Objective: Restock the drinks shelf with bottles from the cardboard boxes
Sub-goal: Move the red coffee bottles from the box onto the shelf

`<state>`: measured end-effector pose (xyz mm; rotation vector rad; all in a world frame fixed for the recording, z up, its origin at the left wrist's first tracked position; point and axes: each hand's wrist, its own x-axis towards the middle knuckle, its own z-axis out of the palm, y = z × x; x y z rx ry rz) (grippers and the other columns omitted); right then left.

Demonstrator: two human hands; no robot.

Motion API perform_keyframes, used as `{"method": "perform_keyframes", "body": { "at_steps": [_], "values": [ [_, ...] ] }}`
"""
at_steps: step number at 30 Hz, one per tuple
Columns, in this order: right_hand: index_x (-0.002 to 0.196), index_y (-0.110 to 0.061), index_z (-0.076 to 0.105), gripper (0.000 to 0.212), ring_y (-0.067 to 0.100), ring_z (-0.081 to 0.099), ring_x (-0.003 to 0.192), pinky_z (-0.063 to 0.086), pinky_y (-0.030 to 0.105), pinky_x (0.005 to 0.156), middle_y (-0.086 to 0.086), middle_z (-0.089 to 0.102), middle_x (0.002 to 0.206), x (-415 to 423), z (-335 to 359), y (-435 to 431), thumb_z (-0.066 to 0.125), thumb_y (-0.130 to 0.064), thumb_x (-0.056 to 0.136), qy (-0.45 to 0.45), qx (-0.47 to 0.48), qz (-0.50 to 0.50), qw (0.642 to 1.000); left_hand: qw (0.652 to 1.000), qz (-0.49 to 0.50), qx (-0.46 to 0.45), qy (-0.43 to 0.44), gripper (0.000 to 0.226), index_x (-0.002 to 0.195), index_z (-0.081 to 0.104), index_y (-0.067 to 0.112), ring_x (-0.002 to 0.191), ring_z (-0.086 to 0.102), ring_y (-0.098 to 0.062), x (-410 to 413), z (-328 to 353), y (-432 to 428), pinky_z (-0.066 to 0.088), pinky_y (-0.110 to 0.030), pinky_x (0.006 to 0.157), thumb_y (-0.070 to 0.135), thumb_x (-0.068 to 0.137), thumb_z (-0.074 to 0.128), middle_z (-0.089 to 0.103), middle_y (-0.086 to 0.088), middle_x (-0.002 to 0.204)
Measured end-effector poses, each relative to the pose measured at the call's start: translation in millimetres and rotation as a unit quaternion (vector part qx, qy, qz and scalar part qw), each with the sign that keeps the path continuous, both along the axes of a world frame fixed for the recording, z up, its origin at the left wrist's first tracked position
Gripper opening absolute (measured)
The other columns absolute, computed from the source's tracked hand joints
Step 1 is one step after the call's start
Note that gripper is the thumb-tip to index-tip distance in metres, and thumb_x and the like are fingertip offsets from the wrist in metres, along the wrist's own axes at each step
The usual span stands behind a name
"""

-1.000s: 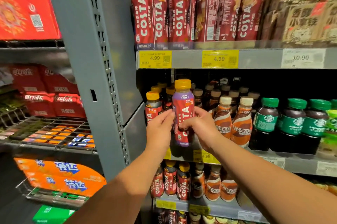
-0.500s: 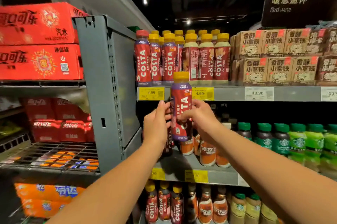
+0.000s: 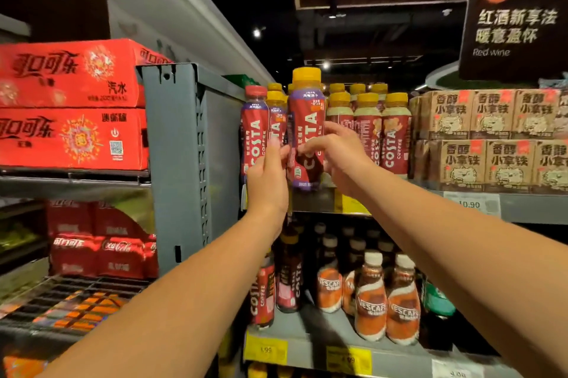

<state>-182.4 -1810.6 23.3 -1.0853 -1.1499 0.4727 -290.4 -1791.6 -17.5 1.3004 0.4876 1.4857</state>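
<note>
The restocking is partway done, by the look of it. The top shelf (image 3: 522, 209) already carries a row of bottles (image 3: 368, 131) several deep, and the shelf below (image 3: 307, 347) holds more. One bottle (image 3: 307, 119) is not yet set down. It is upright at the front edge of the top shelf near its left end, with its base about level with that edge. The left hand (image 3: 270, 174) and right hand (image 3: 338, 159) hold it between them, fingers (image 3: 333, 131) curled round its middle from either side. No cardboard box shows here, so how many bottles remain cannot be told. The held bottle has a yellow cap and a red label with purple bands that reads COSTA. The bottles behind it read COSTA COFFEE, as does the red-capped bottle (image 3: 254, 131) at the left. Orange-and-white bottles (image 3: 372, 297) on the shelf below read NESCAFÉ. A white price tag (image 3: 470, 204) reads 10.90 and a yellow tag (image 3: 349, 359) 4.99. Brown carton packs (image 3: 491, 138) to the right bear Chinese characters. Red cases (image 3: 70, 101) to the left carry the Chinese Coca-Cola name, and a hanging sign (image 3: 513, 33) says Red wine.
</note>
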Motion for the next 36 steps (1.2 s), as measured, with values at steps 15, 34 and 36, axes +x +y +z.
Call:
{"method": "perform_keyframes", "body": {
  "at_steps": [15, 34, 36],
  "values": [
    [0.103, -0.018, 0.066, 0.029, 0.026, 0.069, 0.094, 0.056, 0.047, 0.085, 0.006, 0.071, 0.101, 2.8, 3.5, 70.6, 0.071, -0.008, 0.075, 0.029, 0.020, 0.010, 0.999, 0.996, 0.087, 0.011, 0.022, 0.041, 0.100, 0.066, 0.021, 0.085, 0.058, 0.000, 8.9, -0.5, 52.3, 0.040, -0.013, 0.064, 0.046, 0.099, 0.034, 0.063, 0.011, 0.093],
    [0.107, -0.015, 0.066, 0.039, 0.013, 0.066, 0.091, 0.055, 0.028, 0.075, -0.003, 0.068, 0.101, -4.1, -11.6, 66.5, 0.081, -0.019, 0.072, -0.028, 0.020, -0.130, 0.991, 0.966, 0.215, 0.067, 0.128, 0.056, 0.111, 0.065, 0.013, 0.096, 0.052, -0.009, 11.1, -17.4, 49.7, 0.032, -0.010, 0.060, 0.049, 0.099, 0.024, 0.058, 0.003, 0.103],
    [0.111, -0.013, 0.064, 0.047, 0.015, 0.065, 0.095, 0.056, 0.032, 0.080, 0.000, 0.067, 0.106, -4.0, -10.9, 65.9, 0.083, -0.023, 0.070, -0.034, 0.004, -0.153, 0.988, 0.966, 0.208, 0.069, 0.137, 0.055, 0.108, 0.066, 0.014, 0.098, 0.051, -0.010, 10.1, -17.1, 48.5, 0.031, -0.009, 0.060, 0.049, 0.099, 0.024, 0.059, 0.003, 0.102]
  ]
}}
